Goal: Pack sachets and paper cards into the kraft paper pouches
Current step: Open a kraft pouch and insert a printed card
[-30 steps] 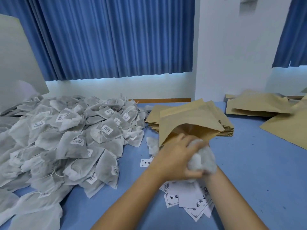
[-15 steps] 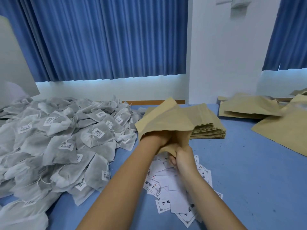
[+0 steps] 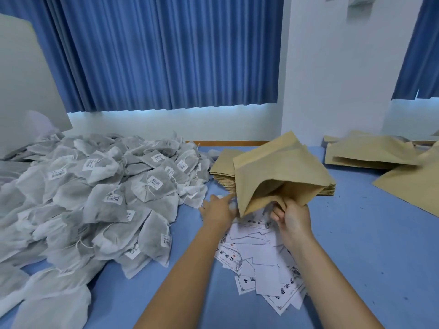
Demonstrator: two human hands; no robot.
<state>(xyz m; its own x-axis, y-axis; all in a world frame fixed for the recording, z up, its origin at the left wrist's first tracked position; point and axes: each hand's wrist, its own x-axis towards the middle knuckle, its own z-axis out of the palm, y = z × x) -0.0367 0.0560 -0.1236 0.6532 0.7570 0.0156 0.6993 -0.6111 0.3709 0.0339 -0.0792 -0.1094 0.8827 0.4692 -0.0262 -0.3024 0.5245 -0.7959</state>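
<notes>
The right hand (image 3: 293, 219) grasps the lower lip of a paper pouch (image 3: 280, 167), fingers curled round the edge, and holds it tilted above the table (image 3: 356, 245) with its mouth gaping toward the camera. The inside is in shadow, so what it holds cannot be made out. The left hand (image 3: 218, 210) lies just left of the pouch with fingers stretched out; its palm is hidden and a blur beside its fingertips is unclear. Under both wrists lie scattered paper cards (image 3: 256, 260), partly covered by the forearms. Behind the held pouch a stack of pouches (image 3: 222, 166) is mostly hidden. A heap of sachets (image 3: 95, 198) spreads left, cut off by the frame. More pouches (image 3: 370, 151) lie far right, also cut off.
</notes>
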